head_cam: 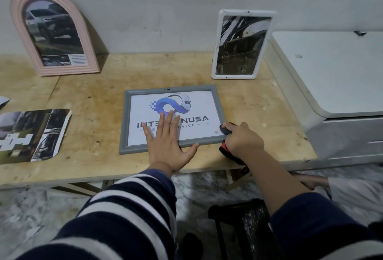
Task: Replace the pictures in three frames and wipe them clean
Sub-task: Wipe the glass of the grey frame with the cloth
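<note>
got my left hand (165, 145) pressed flat on the grey frame (124, 123) lying mid-table while my right hand (242, 137) grips the dark cloth (224, 129) at its right edge, best wipe in slow, even strokes.

We see the scene in soft, even, rather dim light, with only faint shadows on the wall to the right of the pink arched frame (54, 31) and under the bench (87, 85) edge. The wide lens bows straight lines toward the edges, and the striped sleeve (124, 214) and floor (31, 208) near us look blurred.
</note>
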